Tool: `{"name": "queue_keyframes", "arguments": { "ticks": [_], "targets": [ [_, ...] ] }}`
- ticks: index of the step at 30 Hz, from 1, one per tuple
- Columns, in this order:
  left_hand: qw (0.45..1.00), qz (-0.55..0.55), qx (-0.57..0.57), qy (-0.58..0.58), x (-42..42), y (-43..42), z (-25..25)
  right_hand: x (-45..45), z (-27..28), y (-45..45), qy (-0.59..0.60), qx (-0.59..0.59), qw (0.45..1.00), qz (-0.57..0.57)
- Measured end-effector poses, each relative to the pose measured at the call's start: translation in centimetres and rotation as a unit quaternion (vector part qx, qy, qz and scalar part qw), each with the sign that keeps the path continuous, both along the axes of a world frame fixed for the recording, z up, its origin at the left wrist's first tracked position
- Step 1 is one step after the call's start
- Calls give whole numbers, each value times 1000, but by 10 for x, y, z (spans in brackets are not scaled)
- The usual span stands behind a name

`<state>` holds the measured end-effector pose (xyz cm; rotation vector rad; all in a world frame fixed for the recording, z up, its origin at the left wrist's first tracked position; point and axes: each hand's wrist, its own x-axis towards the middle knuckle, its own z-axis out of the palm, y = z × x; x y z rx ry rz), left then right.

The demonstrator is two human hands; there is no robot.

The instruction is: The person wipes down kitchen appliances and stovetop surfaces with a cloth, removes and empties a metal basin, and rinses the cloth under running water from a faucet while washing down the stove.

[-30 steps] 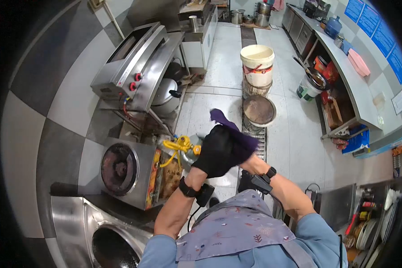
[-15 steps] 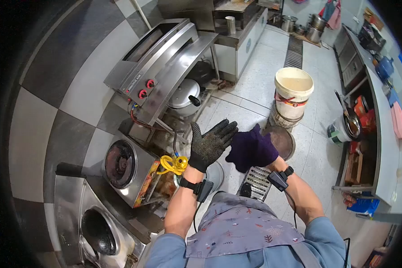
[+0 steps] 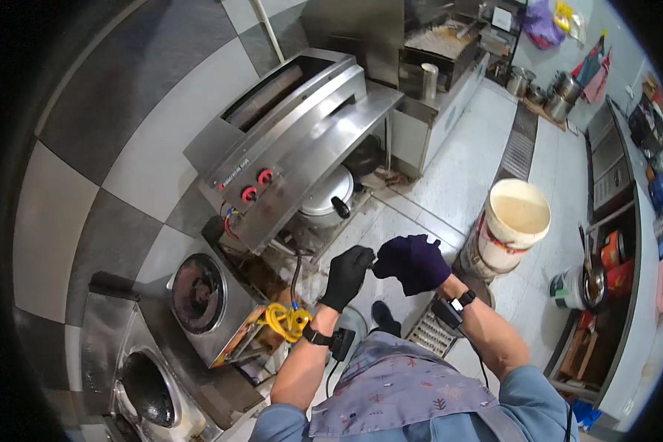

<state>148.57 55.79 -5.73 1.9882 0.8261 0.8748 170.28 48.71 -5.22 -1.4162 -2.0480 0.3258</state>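
My left hand [image 3: 345, 278] wears a black mesh glove. Its fingers are curled closed right at the left edge of a dark purple cloth [image 3: 407, 264]. Whether they pinch that edge or some small thing, I cannot tell. The cloth is bunched over my right hand [image 3: 436, 274], which grips it from beneath; most of those fingers are hidden in its folds. Both hands are held in front of my body above the floor, close together.
To the left stand a steel grill oven [image 3: 302, 140], a gas burner [image 3: 199, 293] with a yellow hose [image 3: 286, 321], and a wok [image 3: 149, 389]. A white bucket [image 3: 519, 214] sits ahead on the right. Beyond it runs a counter [image 3: 644, 295]. A lidded pot [image 3: 327, 197] is under the oven.
My left hand has gone from spread fingers to curled ones beside the cloth. The right hand still holds the cloth. The view has shifted, so the oven and bucket appear further right.
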Motion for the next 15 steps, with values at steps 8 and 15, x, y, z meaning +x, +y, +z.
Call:
{"name": "queue_keyframes", "arguments": {
  "ticks": [8,15],
  "targets": [
    [945,138,-272,-119,-41,88,-38,62,17,134,-139,-71,984,-87],
    [944,267,-193,2,-98,130,-103,145,-9,272,-167,-29,974,-148]
  ]
}}
